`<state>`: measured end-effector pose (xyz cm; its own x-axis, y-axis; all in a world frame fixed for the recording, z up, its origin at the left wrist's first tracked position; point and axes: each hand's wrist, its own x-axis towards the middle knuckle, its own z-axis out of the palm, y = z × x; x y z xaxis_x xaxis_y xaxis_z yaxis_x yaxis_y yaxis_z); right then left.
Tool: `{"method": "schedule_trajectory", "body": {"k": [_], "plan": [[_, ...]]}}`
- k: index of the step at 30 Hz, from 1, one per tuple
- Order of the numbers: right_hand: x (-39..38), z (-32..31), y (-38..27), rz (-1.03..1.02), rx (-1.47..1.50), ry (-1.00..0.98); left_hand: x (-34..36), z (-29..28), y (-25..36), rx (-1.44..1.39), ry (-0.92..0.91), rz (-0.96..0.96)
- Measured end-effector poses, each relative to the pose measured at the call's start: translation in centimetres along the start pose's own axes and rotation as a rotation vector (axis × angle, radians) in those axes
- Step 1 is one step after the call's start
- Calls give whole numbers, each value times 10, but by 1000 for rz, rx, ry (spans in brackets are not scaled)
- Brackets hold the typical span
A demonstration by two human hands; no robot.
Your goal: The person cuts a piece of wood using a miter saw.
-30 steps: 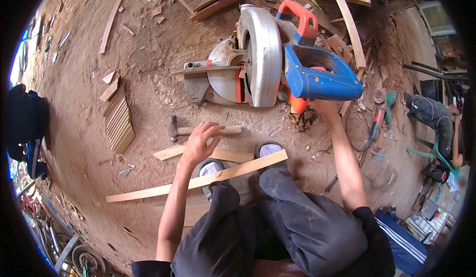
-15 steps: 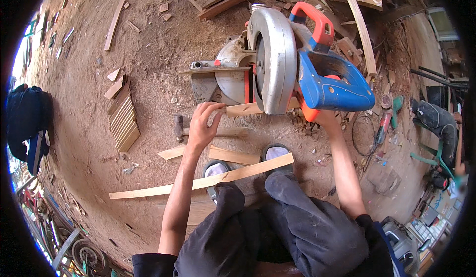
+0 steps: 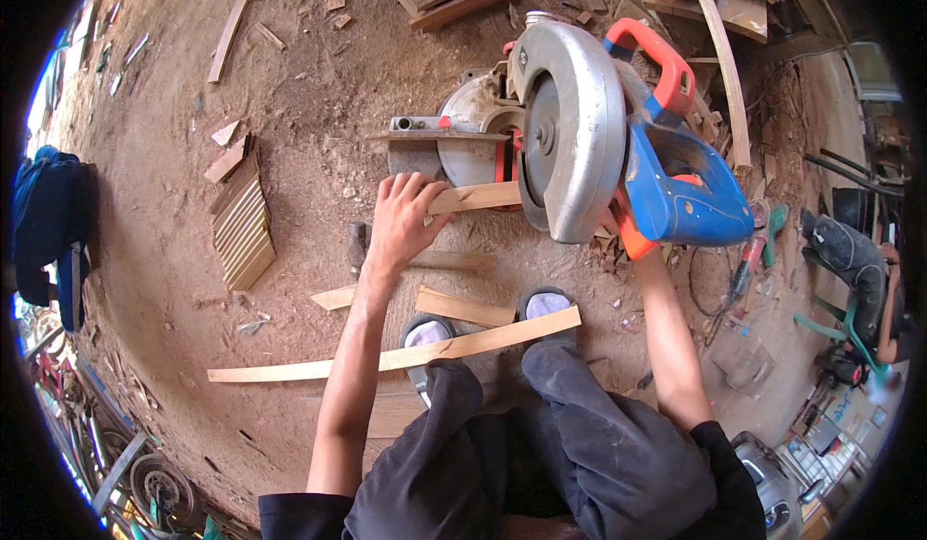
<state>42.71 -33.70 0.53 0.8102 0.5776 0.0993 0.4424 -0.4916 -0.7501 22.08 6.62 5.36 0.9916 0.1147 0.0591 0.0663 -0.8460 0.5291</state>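
A miter saw with a silver blade guard (image 3: 591, 120), a blue handle (image 3: 690, 192) and a red carrying grip (image 3: 661, 62) stands on the ground before me. A narrow wooden strip (image 3: 478, 197) lies across the front of its grey base, its right part hidden behind the blade guard. My left hand (image 3: 401, 221) is closed round the strip's left end, thumb on the near side and fingers over the top. My right hand (image 3: 610, 221) is behind the saw's orange lever and guard, at the strip's hidden side; its fingers barely show.
A hammer (image 3: 454, 261) lies below the saw. A long wooden strip (image 3: 483, 340) rests across my feet, with short offcuts (image 3: 463, 305) nearby. Stacked cut pieces (image 3: 241, 231) sit at left, an angle grinder (image 3: 751, 255) at right. Another person (image 3: 855, 255) is at far right.
My left hand has moved onto the strip's end and now wraps it. The saw appears further right in view, its blade guard most of all, showing more of the blade's side.
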Motion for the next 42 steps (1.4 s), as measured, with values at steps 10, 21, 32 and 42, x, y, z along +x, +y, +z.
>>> {"method": "schedule_trajectory", "body": {"k": [10, 21, 32, 42], "plan": [[-27, 14, -9, -29, -270, 153, 21, -5, -15, 2, 226, -53], [-28, -84, -111, 63, -57, 620, 48, 36, -21, 71, 120, 375], [88, -124, -312, -440, -586, -122, 69, 34, -23, 90, 220, 377], [96, -124, -318, -125, -583, -279, 82, 29, -23, 18, 248, 418]]}}
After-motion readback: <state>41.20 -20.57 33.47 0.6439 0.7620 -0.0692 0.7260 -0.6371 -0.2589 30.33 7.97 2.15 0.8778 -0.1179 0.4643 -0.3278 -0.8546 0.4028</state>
